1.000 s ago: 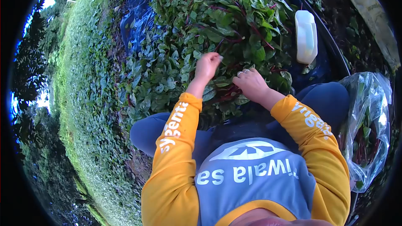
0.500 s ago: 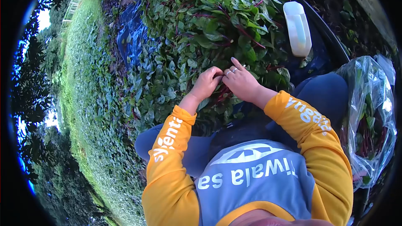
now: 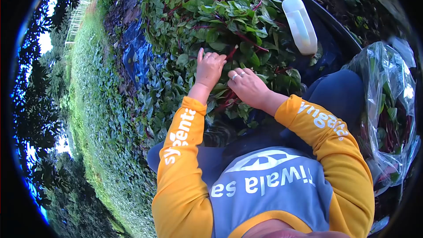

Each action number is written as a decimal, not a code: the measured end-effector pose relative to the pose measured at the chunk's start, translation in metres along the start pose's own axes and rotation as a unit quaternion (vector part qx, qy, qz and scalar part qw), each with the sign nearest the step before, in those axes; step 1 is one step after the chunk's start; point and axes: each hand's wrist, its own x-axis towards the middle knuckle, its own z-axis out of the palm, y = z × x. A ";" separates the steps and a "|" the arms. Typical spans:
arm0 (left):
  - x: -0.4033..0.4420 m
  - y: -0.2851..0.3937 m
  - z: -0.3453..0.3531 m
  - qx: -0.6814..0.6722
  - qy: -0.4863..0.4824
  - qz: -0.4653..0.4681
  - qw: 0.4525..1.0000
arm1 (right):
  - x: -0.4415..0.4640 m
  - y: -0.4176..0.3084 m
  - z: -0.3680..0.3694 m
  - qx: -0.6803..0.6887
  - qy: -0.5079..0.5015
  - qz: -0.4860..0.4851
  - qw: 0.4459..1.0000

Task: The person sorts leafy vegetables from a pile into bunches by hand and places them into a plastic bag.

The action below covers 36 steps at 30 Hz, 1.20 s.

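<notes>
A heap of leafy greens with dark red stems, which look like Malabar spinach (image 3: 216,22), lies in front of me. My left hand (image 3: 210,68) is at the near side of the heap, its fingers curled beside a red stem; what they hold, if anything, is hidden. Close by on the right, my right hand (image 3: 249,86), with rings on it, has its fingers bent down over a bunch of red stems (image 3: 228,100). The stem ends stick out below its palm. The two hands are a little apart.
A cut white plastic jug (image 3: 300,26) lies right of the heap on dark sheeting. A clear plastic bag (image 3: 390,114) with more red-stemmed greens stands at my right knee. Blue plastic sheeting (image 3: 134,48) lies left, beside low plants and grass (image 3: 92,105).
My hands were together at the fingertips and have come apart. The left hand has moved up toward the heap; the right has shifted slightly left and down. The view has also shifted a little.
</notes>
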 end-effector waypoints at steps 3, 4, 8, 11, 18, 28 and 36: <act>-0.027 0.009 -0.019 -0.016 -0.032 0.054 0.998 | 0.003 0.008 0.002 -0.056 0.146 -0.056 0.986; -0.031 0.010 -0.026 -0.017 -0.032 0.058 0.998 | 0.003 0.009 0.006 -0.108 0.160 -0.041 0.980; -0.012 0.003 -0.044 -0.268 -0.185 -0.022 0.945 | -0.006 0.002 0.017 -0.031 0.003 -0.037 0.999; 0.041 0.022 -0.038 -0.153 0.006 0.043 0.987 | -0.014 -0.010 0.008 -0.037 -0.077 -0.030 0.996; 0.123 0.011 0.046 0.094 -0.013 0.086 0.992 | -0.018 -0.012 0.007 -0.031 -0.097 -0.030 0.994; 0.143 -0.048 0.000 -0.249 -0.051 -0.129 0.958 | -0.008 0.003 -0.008 -0.026 -0.042 -0.010 0.999; 0.086 -0.051 -0.082 -0.369 -0.081 -0.183 0.908 | -0.006 -0.002 -0.023 -0.027 -0.011 -0.041 0.999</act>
